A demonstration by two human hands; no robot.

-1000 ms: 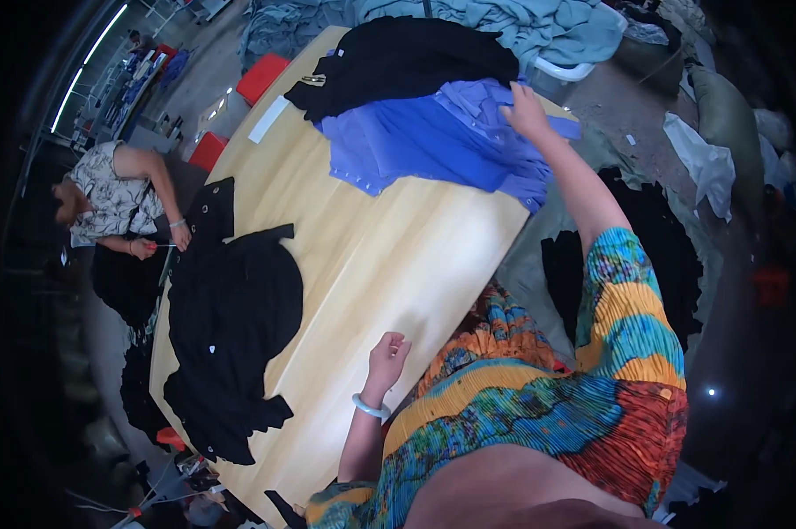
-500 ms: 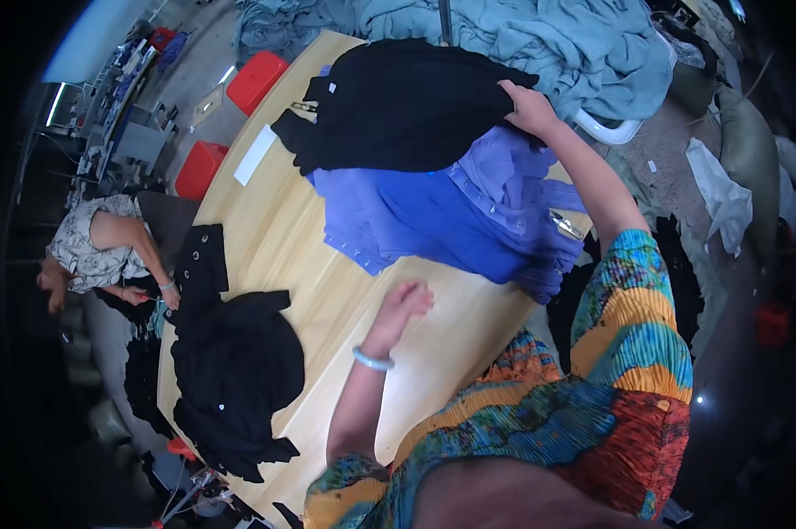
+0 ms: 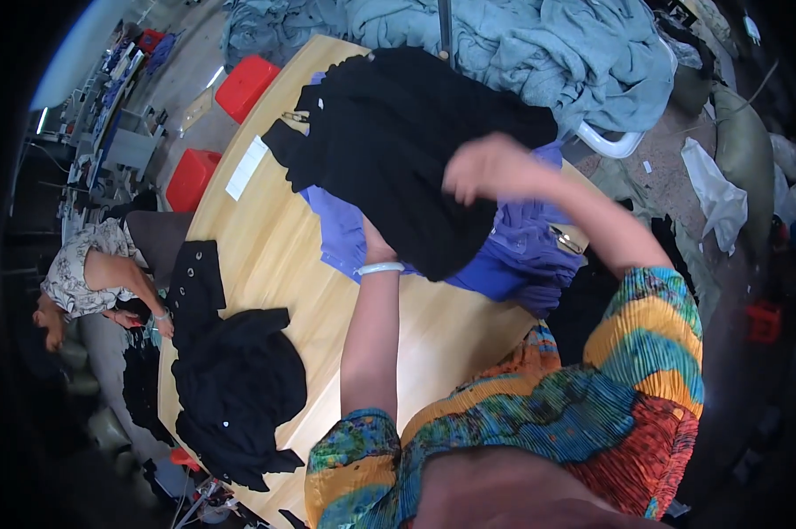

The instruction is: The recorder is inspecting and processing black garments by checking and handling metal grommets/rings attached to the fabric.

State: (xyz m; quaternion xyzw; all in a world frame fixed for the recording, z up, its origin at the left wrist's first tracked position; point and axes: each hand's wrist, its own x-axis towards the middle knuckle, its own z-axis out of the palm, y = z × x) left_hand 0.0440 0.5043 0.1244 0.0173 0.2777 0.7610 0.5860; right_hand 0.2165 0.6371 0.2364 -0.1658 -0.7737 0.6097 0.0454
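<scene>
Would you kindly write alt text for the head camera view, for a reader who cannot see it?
A person in a bright patterned top lifts a black garment with the right hand, the left hand hidden beneath it, over blue garments on a wooden table. A black clothing pile lies at their left, where another person bends beside the table.

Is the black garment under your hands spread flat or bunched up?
Partly lifted and draped, not flat: the black garment hangs over the left hand, hiding it, while the right hand is on top, above the blue garment.
</scene>
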